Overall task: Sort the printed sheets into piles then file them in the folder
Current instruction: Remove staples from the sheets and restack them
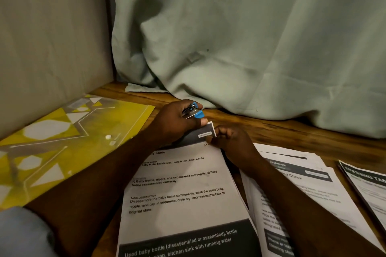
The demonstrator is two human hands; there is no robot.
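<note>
- the top white printed sheet (183, 190) of the middle pile lies nearest, on the brown wooden table (271, 129); its black footer band is cut off at the lower edge, and its heading is partly hidden under the left forearm.
- the left hand (175, 123) curls round a small blue-and-metal staple tool (193, 111) at the sheet's far corner. stapler or remover, i cannot tell.
- the right hand (229, 142) pinches that same corner, fingers curled.
- the second pile of printed sheets (309, 183), to the right, is blurred and partly covered by the right forearm; a third pile (367, 185) runs out of view.
- the yellow patterned plastic folder (62, 142) lies at the left, its near end cut off.
- a pale green cloth (250, 37) hangs behind.
</note>
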